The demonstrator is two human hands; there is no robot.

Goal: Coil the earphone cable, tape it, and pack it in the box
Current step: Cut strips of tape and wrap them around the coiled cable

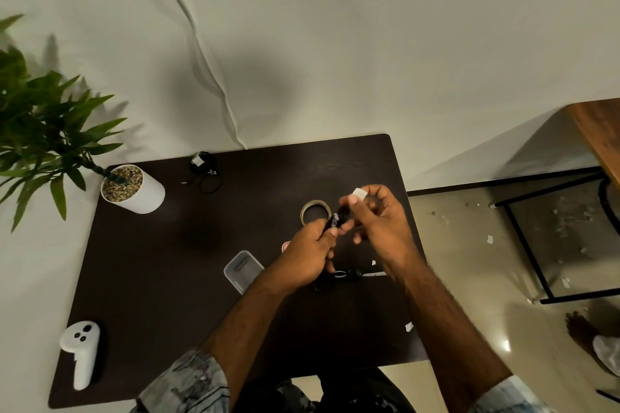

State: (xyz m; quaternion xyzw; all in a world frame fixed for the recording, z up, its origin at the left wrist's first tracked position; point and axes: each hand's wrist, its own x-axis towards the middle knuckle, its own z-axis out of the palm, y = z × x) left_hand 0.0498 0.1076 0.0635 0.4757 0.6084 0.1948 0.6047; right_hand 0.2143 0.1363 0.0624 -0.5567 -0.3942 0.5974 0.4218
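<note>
My left hand (310, 253) grips a small coiled black earphone cable (336, 220) above the dark table (161, 271). My right hand (379, 218) pinches a short white piece of tape (359, 193) between thumb and forefinger, right beside the coil. A roll of tape (315, 211) lies flat on the table just behind my hands. A small clear plastic box (243, 270) sits open on the table left of my left wrist. Another black earphone cable (204, 171), with a white tape tab on its coil, lies at the table's far edge.
A white pot with a green plant (132, 189) stands at the far left corner. A white controller (82, 350) lies near the front left. Scissors (349, 275) rest under my forearms. Tape scraps (408, 326) dot the table's right side and the floor. A metal-legged wooden table (597, 130) stands right.
</note>
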